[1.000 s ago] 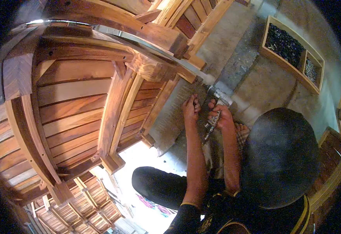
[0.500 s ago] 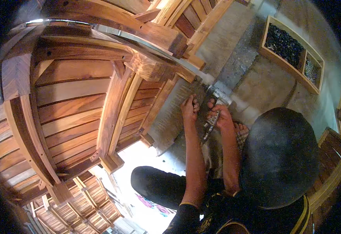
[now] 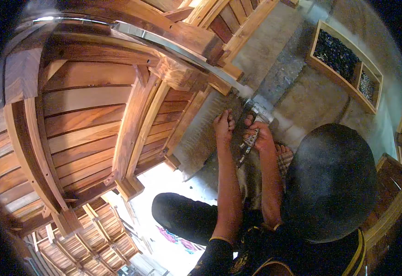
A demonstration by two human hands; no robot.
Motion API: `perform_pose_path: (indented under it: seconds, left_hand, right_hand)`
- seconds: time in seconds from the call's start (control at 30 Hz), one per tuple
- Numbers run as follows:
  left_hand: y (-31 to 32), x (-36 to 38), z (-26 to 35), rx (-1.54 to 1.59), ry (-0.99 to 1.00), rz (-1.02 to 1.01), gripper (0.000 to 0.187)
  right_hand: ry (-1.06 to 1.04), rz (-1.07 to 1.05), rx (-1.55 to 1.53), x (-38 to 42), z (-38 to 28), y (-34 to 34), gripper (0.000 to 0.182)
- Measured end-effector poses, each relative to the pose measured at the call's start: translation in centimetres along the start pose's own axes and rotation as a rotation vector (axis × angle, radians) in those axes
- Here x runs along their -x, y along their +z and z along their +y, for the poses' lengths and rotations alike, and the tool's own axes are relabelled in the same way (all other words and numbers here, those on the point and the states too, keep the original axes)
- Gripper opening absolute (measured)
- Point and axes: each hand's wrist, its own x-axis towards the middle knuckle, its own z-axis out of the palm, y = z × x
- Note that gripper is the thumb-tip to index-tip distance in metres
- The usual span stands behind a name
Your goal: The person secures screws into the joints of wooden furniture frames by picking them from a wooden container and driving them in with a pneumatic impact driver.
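The left hand (image 3: 224, 125) is curled closed, though whether it pinches anything small I cannot tell; the right hand (image 3: 261, 134) grips a slim metal piece (image 3: 247, 148) that points to seven o'clock. With a pale machine (image 3: 262, 112) just beyond at twelve, a slip could knock knuckles, and a dropped piece could strike the bare toes (image 3: 282, 148) at four o'clock

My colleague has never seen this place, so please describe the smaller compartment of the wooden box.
From the person's dark head, look straight up the picture to the open wooden box. A divider splits it in two. The smaller compartment is the right-hand one, holding lighter grey pieces, not nearly black ones.
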Motion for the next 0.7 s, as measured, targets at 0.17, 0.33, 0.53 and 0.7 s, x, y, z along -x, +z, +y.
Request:
perform_pose_path:
  seconds: [0.17, 0.33, 0.53, 0.7]
  left_hand:
    - [0.4, 0.2, 0.3, 0.000, 0.026, -0.013, 0.020]
    - [0.3, 0.2, 0.2, 0.004, 0.029, -0.016, 0.022]
    - [0.3, 0.2, 0.0, -0.002, 0.022, 0.021, 0.020]
    - [-1.0, 3.4, 3.2, -0.114, -0.002, 0.042, 0.019]
  right_hand:
    - [-0.086, 0.053, 0.085, -0.8, 0.2, -2.0, 0.031]
    - [-0.013, 0.074, 0.039, -0.2, -0.2, 0.0, 0.031]
    - [0.011, 0.023, 0.000, 0.3, 0.1, 1.2, 0.029]
    - [-0.090, 0.079, -0.042, -0.2, 3.5, 2.2, 0.026]
